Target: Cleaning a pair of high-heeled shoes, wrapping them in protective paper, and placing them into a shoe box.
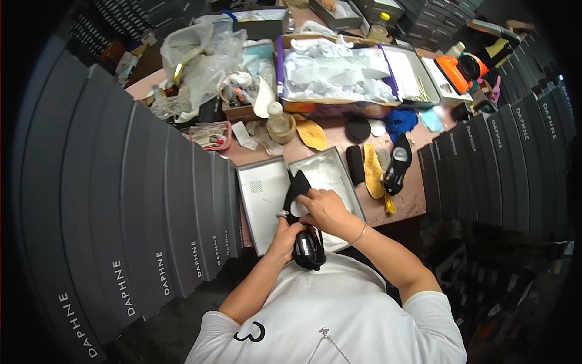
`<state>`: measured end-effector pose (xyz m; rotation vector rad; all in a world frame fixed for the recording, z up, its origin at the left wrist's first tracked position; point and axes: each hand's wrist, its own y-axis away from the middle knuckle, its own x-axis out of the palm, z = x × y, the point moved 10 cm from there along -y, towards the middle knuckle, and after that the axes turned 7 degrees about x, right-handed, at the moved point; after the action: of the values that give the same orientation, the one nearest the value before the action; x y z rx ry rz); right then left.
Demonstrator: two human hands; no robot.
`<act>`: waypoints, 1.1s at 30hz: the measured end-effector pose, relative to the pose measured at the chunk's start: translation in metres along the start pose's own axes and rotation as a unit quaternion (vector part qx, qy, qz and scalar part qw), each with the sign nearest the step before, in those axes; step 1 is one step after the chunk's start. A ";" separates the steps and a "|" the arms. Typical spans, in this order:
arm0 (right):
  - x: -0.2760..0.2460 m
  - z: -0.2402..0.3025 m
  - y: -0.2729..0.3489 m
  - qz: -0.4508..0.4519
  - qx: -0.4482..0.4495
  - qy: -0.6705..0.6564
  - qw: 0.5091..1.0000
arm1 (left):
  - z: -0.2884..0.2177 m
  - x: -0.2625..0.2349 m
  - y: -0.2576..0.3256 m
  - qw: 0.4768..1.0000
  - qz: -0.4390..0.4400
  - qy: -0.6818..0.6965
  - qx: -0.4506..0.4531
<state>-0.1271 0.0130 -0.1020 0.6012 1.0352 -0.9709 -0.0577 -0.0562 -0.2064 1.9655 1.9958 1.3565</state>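
Black shoe (295, 189): our left hand (282, 240) clasps it, likely for steadiness; whether our right hand (328, 212) pinches anything, we can't tell.

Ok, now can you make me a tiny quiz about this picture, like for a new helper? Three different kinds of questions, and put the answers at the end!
1. True or false: only the left hand is touching the shiny black pointed-toe shoe.
2. Pick one: what colour is the cap on the clear bottle at the back of the table?
A) red
B) yellow
C) blue
3. Fill in: the second shiny black shoe lies to the ____ of the open white-lined cardboard box.

Key:
1. False; the fingers of the right hand touch it too.
2. B
3. right
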 end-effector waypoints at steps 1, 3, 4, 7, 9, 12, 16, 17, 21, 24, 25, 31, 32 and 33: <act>0.005 -0.004 -0.010 0.018 0.016 0.044 0.999 | -0.005 0.005 -0.001 1.000 0.012 0.001 0.011; 0.004 -0.018 -0.017 -0.029 0.020 -0.039 0.999 | -0.009 0.012 0.004 1.000 0.003 -0.002 -0.010; -0.001 -0.023 -0.017 -0.030 0.016 -0.096 0.995 | -0.009 0.003 0.003 1.000 -0.008 -0.017 -0.002; -0.027 -0.083 -0.010 -0.084 0.139 -0.300 0.940 | -0.040 -0.027 -0.003 0.997 -0.052 -0.041 0.051; -0.024 -0.111 0.002 -0.051 0.197 -0.210 0.956 | -0.053 -0.059 -0.022 0.990 -0.104 -0.059 0.067; 0.030 -0.115 0.015 -0.105 0.114 -0.075 0.985 | -0.030 -0.115 -0.061 0.984 -0.135 -0.114 0.001; 0.120 -0.135 0.040 0.082 0.190 -0.125 0.970 | -0.041 -0.187 -0.083 0.897 -0.175 -0.389 0.118; 0.101 -0.141 0.040 0.029 0.187 -0.149 0.971 | -0.058 -0.168 -0.060 0.879 -0.204 -0.406 0.142; -0.044 -0.172 0.068 -0.179 0.270 -0.266 0.908 | -0.122 -0.044 0.030 0.674 -0.166 -0.602 0.396; -0.099 -0.222 0.083 -0.231 0.321 -0.374 0.839 | -0.067 0.042 -0.002 0.730 0.128 -0.592 0.317; -0.110 -0.228 0.082 -0.230 0.329 -0.369 0.838 | -0.041 0.069 -0.012 0.699 0.208 -0.617 0.296; -0.105 -0.203 0.083 -0.237 0.279 -0.247 0.898 | 0.009 0.076 -0.146 0.541 0.108 -0.816 0.175; -0.098 -0.203 0.085 -0.232 0.270 -0.237 0.904 | 0.008 0.078 -0.156 0.541 0.132 -0.817 0.151; -0.098 -0.203 0.092 -0.236 0.285 -0.233 0.899 | 0.006 0.090 -0.148 0.522 0.162 -0.813 0.199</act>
<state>-0.1509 0.2554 -0.0994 0.5530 0.4509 -1.7825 -0.1902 0.0471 -0.2481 2.0664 0.8025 -1.0729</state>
